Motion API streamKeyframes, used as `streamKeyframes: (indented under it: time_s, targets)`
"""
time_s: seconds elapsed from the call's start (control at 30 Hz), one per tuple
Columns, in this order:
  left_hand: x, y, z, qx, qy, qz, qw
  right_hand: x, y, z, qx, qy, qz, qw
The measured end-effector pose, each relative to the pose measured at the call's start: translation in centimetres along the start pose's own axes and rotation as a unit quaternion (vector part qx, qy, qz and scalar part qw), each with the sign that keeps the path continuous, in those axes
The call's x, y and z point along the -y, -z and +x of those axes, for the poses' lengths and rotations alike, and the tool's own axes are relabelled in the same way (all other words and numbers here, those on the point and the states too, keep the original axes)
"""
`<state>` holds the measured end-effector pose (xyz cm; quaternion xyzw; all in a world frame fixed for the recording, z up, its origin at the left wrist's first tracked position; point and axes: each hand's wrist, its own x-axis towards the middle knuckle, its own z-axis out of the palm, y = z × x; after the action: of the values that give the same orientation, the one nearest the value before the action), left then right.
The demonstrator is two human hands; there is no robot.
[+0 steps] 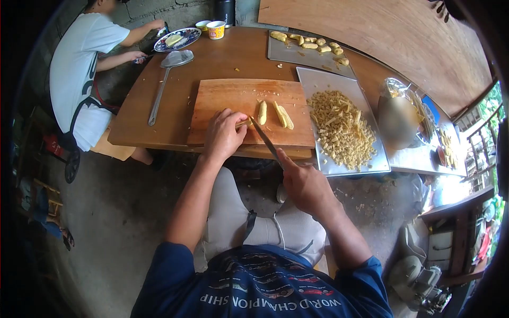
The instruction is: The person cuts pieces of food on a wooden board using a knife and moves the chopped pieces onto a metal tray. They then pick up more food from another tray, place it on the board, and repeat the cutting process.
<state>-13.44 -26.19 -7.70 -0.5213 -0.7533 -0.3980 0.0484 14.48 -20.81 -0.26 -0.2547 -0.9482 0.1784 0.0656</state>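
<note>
1. Knife point(263, 139) is in the right hand point(303, 184); the fingers are closed around its handle, and the blade goes up and to the left from this grip, onto the wooden cutting board point(233, 100).
2. At the tip of the blade there is a yellow strip point(244, 123), and the left hand point(223, 134) presses it down on the board with bent fingers closed over it.
3. Just to the right of the blade tip, three more yellow pieces point(275, 114) lie on the board, close together and apart from both hands.
4. Further right from the knife, beside the board, a metal tray point(366, 167) carries a heap of small cut pieces point(339, 127).
5. Behind this tray, far from the grip, a second tray point(286, 53) has several bigger yellow pieces on it.
6. To the left of the left hand, a long metal skimmer point(164, 79) lies on the wooden table point(138, 122).
7. At the far left corner of the table another person in a white shirt point(79, 58) has both hands by a patterned plate point(180, 38); two small cups point(210, 27) stand next to it.
</note>
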Motion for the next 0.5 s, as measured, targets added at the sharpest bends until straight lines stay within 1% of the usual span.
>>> streamKeyframes:
  time_s: [0.07,0.13,0.2,0.3,0.43,0.5]
  targets:
    - [0.3,-0.2,-0.1,-0.011,-0.024,0.012,1.0,0.6,0.5,0.1,0.018,-0.007,-0.025,1.0]
    - [0.3,-0.2,-0.2,-0.017,-0.027,0.014,0.999,1.4,1.0,0.5,0.036,-0.015,-0.049,0.998]
    - [0.3,-0.2,-0.2,-0.022,-0.032,0.014,0.999,1.9,1.2,1.1,0.091,-0.036,-0.079,0.992]
    - [0.4,-0.3,-0.3,-0.03,-0.026,0.007,0.999,2.4,0.6,2.5,0.104,-0.039,-0.103,0.988]
    - [0.4,-0.2,-0.4,-0.022,-0.016,0.009,1.0,1.8,-2.2,5.3,0.076,-0.032,-0.115,0.99]
    - [0.4,-0.2,-0.5,-0.026,-0.022,0.016,0.999,1.4,-3.3,6.6,0.034,-0.029,-0.1,0.994]
